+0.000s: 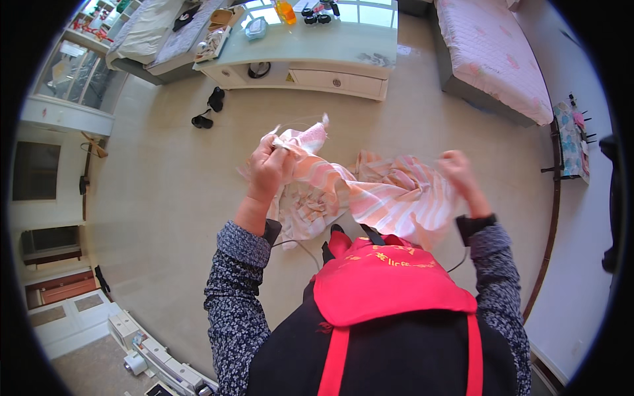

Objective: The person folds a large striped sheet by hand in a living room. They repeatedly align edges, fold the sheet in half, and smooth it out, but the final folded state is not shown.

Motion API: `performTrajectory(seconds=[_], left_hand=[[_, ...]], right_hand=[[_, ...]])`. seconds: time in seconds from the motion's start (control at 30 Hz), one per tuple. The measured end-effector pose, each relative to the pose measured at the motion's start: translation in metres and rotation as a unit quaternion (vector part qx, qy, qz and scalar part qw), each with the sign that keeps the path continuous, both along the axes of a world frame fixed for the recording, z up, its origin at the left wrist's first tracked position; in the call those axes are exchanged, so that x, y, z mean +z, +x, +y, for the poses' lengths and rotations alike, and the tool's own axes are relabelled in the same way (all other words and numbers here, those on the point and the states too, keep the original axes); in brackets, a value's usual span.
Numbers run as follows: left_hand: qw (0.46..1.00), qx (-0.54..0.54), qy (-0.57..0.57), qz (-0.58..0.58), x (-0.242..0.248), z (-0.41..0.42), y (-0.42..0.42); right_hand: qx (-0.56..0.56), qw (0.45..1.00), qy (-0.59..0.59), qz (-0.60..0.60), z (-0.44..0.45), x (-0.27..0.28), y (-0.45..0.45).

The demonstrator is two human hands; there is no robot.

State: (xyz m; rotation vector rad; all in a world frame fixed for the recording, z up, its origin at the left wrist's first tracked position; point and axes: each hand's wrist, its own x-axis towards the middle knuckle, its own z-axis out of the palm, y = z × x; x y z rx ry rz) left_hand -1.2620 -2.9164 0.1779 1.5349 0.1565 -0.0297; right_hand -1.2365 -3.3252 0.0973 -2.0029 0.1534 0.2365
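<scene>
A striped cloth sheet [396, 198] in pink, orange and white hangs between my raised hands, its lower part bunched near the floor in front of me. My left hand [270, 161] is closed on a gathered, frayed end of it. At the cloth's other side, my right hand [456, 171] is curled and blurred, with the cloth beside and below it; its grip does not show clearly. The cloth's lower folds reach close to my feet and a red apron [386, 277] with yellow writing.
A glass-topped low table [317, 49] with drawers stands ahead, bearing an orange bottle [286, 12]. Black shoes [208, 109] lie on the floor left of it. A bed [495, 59] with pink bedding is at the right, a sofa [153, 44] at the upper left.
</scene>
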Motion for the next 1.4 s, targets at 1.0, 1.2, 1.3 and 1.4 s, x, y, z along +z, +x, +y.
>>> performTrajectory(seconds=[1.0, 1.2, 1.3, 1.4], left_hand=[[0.811, 0.568, 0.002, -0.143, 0.002, 0.412, -0.133], [0.815, 0.550, 0.184, 0.018, -0.045, 0.410, -0.078], [0.796, 0.515, 0.308, 0.080, -0.083, 0.356, -0.045], [0.849, 0.259, 0.374, 0.270, -0.123, 0.252, -0.004]], right_hand=[[-0.173, 0.915, -0.345, 0.113, -0.303, -0.074, 0.003], [-0.190, 0.944, -0.268, -0.030, -0.239, -0.037, 0.021], [-0.239, 0.971, 0.003, -0.006, -0.202, -0.008, 0.032], [-0.183, 0.978, 0.098, 0.029, -0.143, 0.015, 0.052]])
